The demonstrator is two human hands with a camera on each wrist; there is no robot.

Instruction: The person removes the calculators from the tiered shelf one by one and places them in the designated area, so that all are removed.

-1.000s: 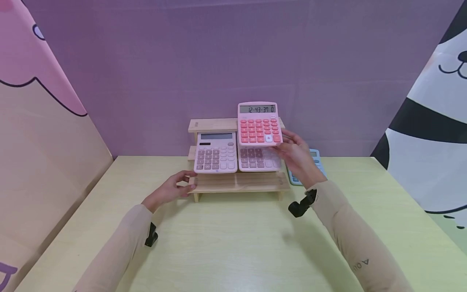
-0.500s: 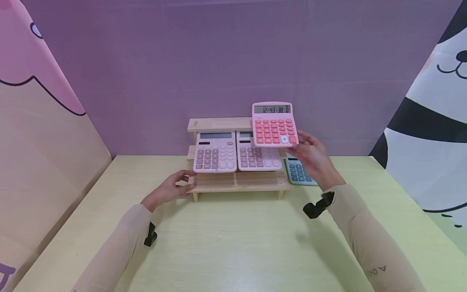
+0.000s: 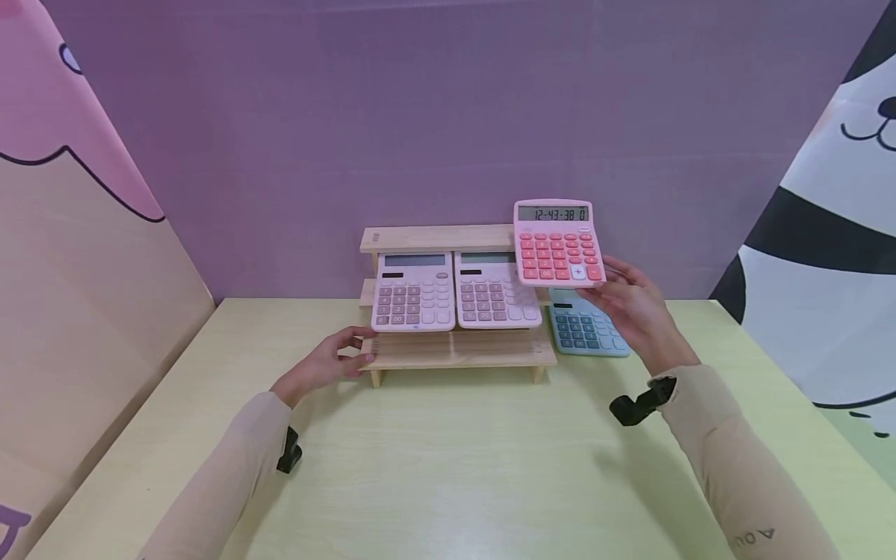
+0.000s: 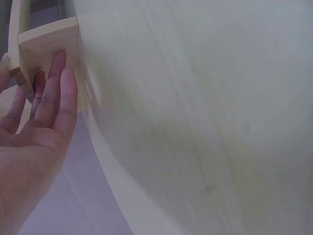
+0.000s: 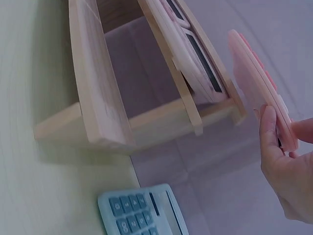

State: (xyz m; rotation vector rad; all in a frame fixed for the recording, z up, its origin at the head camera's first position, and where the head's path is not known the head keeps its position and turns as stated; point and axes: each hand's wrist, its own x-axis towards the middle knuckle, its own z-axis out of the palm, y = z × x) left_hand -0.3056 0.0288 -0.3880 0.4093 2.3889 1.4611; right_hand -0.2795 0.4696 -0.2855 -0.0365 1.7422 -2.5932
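Observation:
My right hand (image 3: 633, 307) holds a pink calculator with red keys (image 3: 557, 243) by its lower right edge, lifted in the air just right of the wooden tiered stand (image 3: 455, 350). The right wrist view shows that pink calculator (image 5: 261, 81) edge-on, pinched between thumb and fingers (image 5: 270, 132). Two pale pink calculators (image 3: 414, 292) (image 3: 495, 289) lean on the stand's middle tier. My left hand (image 3: 332, 362) rests with straight fingers (image 4: 54, 93) against the stand's lower left corner (image 4: 46, 46).
A blue calculator (image 3: 584, 327) lies flat on the yellow-green table (image 3: 448, 467) right of the stand, below the lifted one; it is also in the right wrist view (image 5: 142, 210). A purple wall stands behind, with printed panels at both sides.
My right hand has carried the red-keyed calculator to the right, from in front of the stand's top tier to beyond its right end. The left hand has stayed put.

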